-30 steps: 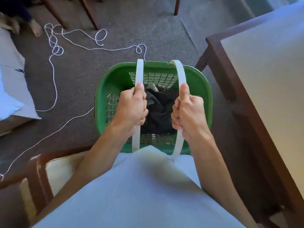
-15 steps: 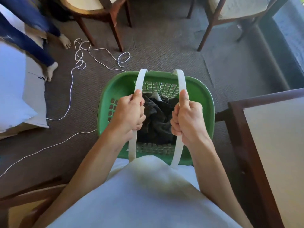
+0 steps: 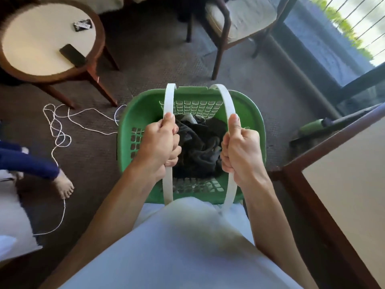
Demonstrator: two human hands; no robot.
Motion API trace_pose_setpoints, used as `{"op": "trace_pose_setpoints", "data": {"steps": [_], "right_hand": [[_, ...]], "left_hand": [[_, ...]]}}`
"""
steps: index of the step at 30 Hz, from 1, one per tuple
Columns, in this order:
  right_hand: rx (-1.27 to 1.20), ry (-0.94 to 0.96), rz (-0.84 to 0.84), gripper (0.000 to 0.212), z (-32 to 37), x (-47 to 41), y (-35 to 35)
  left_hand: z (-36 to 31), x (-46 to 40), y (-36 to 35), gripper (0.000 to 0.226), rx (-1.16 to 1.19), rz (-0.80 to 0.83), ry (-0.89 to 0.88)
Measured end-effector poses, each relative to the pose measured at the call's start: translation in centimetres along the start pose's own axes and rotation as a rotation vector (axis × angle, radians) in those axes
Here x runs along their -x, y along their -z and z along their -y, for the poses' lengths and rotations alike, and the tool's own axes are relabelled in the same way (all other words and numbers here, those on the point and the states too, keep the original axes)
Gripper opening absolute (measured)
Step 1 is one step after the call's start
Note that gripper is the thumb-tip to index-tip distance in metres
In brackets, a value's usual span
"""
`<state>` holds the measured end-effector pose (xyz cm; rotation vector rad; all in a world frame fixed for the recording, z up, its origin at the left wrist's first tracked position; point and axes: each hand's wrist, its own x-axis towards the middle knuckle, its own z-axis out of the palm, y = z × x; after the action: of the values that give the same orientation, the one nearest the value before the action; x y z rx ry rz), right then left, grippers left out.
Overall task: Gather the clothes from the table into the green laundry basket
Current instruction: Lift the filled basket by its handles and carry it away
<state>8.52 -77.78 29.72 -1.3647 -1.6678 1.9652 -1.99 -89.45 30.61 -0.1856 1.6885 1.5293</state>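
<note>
- Your left hand (image 3: 159, 146) is clamped around the left white handle (image 3: 169, 101), thumb laid along the strap and fingers curled under it.
- Your right hand (image 3: 239, 150) is closed the same way on the right white handle (image 3: 226, 101), thumb on top.
- The green laundry basket (image 3: 143, 109) hangs from those two handles in front of your body, above the brown carpet (image 3: 166, 59); the view is steep, so you may just be skimming the floor rather than clear of it.
- Dark clothes (image 3: 200, 147) lie bunched in the bottom of the basket, between your hands.
- The table (image 3: 343, 184) shows at your right, and the part in view holds no clothes, so the gathering looks done or nearly so; you seem to be at the carrying step.
- The next move calls for a level, even pull on both handles so the load does not slide to one wall.
- Mind the white cord (image 3: 60, 138) looped on the carpet at your left, and the bare foot (image 3: 63, 185) of another person beside it, when you step.
</note>
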Motion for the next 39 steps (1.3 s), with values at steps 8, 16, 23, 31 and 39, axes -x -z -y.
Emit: {"op": "trace_pose_setpoints", "data": {"steps": [8, 16, 23, 31, 39], "right_hand": [[-0.063, -0.034, -0.053, 0.053, 5.5, -13.3, 0.7], [-0.139, -0.019, -0.094, 0.054, 13.5, -22.5, 3.1], [-0.2, -0.02, -0.184, 0.055, 16.8, -29.5, 2.7], [-0.306, -0.086, -0.431, 0.05, 20.7, -37.9, 0.6], [-0.416, -0.128, -0.687, 0.057, 22.5, -39.9, 1.5]], "left_hand": [[-7.7, -12.6, -5.8, 0.044, -0.079, 0.024, 0.008], [-16.5, -19.7, -12.7, 0.043, -0.133, 0.09, -0.055], [-21.5, -26.8, -15.7, 0.043, -0.21, 0.174, -0.022], [-28.5, -37.5, -19.0, 0.042, -0.33, 0.335, 0.052], [-32.3, -40.8, -24.2, 0.04, -0.482, 0.557, 0.063]]}}
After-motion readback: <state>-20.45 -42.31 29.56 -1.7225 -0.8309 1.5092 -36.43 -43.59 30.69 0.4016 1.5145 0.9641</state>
